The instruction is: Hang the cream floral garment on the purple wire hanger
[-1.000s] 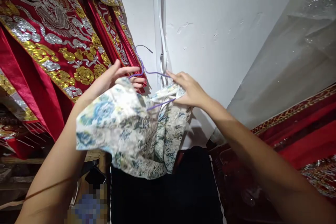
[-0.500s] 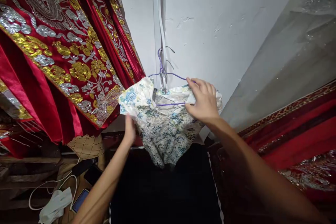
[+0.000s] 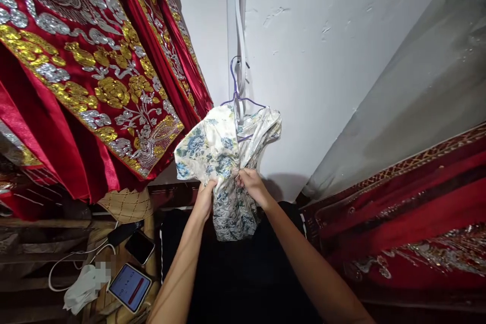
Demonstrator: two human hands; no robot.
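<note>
Against a white wall, the floral blouse (image 3: 224, 147) already hangs on its purple hanger (image 3: 237, 98) — both hands, left hand (image 3: 206, 196) and right hand (image 3: 250, 182), pinch its front closed.

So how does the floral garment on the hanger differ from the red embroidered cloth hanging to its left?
The floral garment is pale with blue flowers; the red embroidered cloth is deep red with gold and silver motifs. The garment is small and bunched on a purple hanger; the cloth is large and spreads past the frame. The left hand and right hand pinch the garment at its middle; nothing touches the cloth. Both hang by the white wall.
</note>
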